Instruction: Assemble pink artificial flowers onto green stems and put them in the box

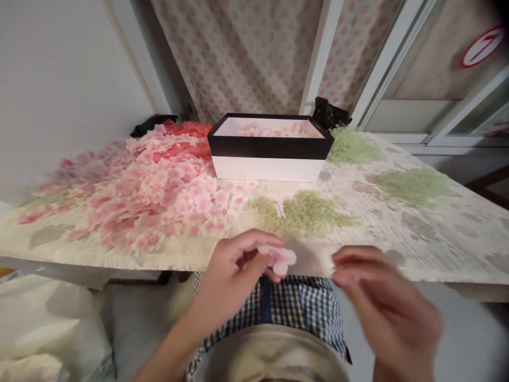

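My left hand point(234, 270) pinches a small pink fabric flower point(280, 258) between thumb and fingers at the near edge of the table point(437, 239). To its right, my right hand point(382, 302) is blurred, its fingertips drawn together; whether it holds anything I cannot tell. A large heap of pink fabric petals point(151, 196) covers the left part of the table. Small piles of pale green pieces point(306, 212) lie just beyond my hands.
A black-and-white open box point(270, 151) with pink petals inside stands at the back centre. More green piles point(413, 185) lie to the right. A red heap point(186, 132) sits behind the pink one. White bags point(43, 329) rest low on the left.
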